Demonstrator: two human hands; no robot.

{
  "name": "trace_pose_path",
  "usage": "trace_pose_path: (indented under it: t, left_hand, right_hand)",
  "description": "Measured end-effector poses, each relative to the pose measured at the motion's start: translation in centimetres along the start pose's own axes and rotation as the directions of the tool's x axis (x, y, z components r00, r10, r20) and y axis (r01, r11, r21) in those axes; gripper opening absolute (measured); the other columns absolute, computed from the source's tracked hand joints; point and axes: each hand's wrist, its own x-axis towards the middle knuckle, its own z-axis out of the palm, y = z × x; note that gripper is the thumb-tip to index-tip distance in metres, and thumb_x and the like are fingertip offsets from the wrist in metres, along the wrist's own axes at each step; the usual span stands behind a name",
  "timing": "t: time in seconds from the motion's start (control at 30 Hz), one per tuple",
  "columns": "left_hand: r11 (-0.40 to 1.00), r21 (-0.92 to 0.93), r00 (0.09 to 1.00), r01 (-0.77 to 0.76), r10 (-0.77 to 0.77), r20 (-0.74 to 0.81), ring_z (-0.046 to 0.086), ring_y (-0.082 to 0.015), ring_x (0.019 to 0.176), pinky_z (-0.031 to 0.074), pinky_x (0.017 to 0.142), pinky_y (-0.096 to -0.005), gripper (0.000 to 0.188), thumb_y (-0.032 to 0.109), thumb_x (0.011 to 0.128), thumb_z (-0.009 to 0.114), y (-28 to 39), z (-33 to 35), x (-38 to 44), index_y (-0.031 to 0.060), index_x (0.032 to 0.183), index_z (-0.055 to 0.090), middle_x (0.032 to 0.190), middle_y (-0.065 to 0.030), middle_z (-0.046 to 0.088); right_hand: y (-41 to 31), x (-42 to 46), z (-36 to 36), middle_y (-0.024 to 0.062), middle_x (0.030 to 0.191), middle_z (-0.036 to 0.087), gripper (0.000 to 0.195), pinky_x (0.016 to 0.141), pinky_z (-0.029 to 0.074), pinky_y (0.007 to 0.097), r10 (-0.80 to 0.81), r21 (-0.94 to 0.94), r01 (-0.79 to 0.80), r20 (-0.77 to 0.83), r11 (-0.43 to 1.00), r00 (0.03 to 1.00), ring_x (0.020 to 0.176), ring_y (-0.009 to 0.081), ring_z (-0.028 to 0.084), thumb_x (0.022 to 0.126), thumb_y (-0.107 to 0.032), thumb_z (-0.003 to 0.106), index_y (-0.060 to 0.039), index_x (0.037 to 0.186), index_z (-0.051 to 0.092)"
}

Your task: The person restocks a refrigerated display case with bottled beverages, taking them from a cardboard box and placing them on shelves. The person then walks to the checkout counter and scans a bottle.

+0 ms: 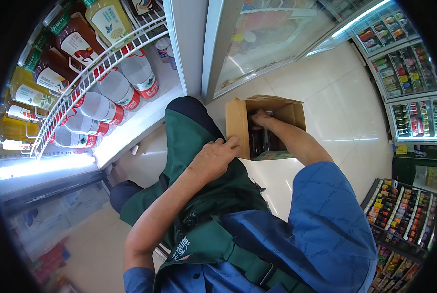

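An open cardboard box (pixel 236 124) stands on the tiled floor beside my knee, with dark bottles (pixel 260 141) inside. My right hand (pixel 262 119) reaches into the box at the top of a bottle; its fingers are partly hidden, and whether they are closed on it is unclear. My left hand (pixel 218 154) rests over the green apron on my leg, its fingertips at the box's near left edge; its grip is unclear. To the left, bottles of brown and yellow drink (pixel 77 47) fill a white wire shelf (pixel 90 71) in a lit refrigerator.
Large clear bottles with red labels (pixel 117 89) stand below the wire shelf. An open glass refrigerator door (pixel 262 44) rises behind the box; another glass door (pixel 61 205) is at lower left. Snack racks (pixel 401 212) and lit cooler cabinets (pixel 405 73) line the right side.
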Motion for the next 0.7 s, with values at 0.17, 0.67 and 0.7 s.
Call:
trace_pose_path:
  t: [0.17,0.67,0.7]
  left_hand:
    - [0.998,-0.059,0.999,-0.034,0.032,-0.026,0.064,-0.0351,0.099,0.056,0.092,-0.0449,0.035,-0.003,0.085,0.059,0.0,-0.4,0.6,0.0034,0.118,0.07,0.141,-0.0106,0.06]
    - [0.621,-0.783,0.95,-0.047,-0.214,-0.227,0.069,-0.0245,0.091,0.056,0.084,-0.0332,0.043,-0.009,0.093,0.053,-0.8,-2.5,0.4,0.0017,0.131,0.068,0.114,-0.0152,0.07]
    - [0.574,-0.817,0.949,-0.057,-0.222,-0.222,0.068,-0.02,0.09,0.055,0.083,-0.0325,0.041,-0.005,0.095,0.055,-0.9,-2.5,0.6,0.002,0.134,0.067,0.115,-0.0126,0.071]
  right_hand:
    - [-0.7,0.8,0.3,0.0031,0.098,0.066,0.019,0.055,0.054,0.0295,0.018,0.225,-0.055,0.164,0.973,0.986,0.082,0.0174,0.066,0.093,-0.018,0.073,-0.0112,0.11,0.072]
    - [-8.6,-20.4,-9.2,-0.0024,0.094,0.065,0.038,0.057,0.037,0.0192,-0.543,0.201,0.518,0.093,0.831,0.835,0.065,0.0033,0.046,0.1,-0.032,0.073,-0.0031,0.124,0.067]
    - [-9.6,-22.5,-10.4,-0.0008,0.1,0.068,0.042,0.057,0.037,0.0188,-0.594,0.205,0.569,0.088,0.796,0.799,0.066,0.0028,0.045,0.1,-0.032,0.073,-0.0022,0.129,0.066]
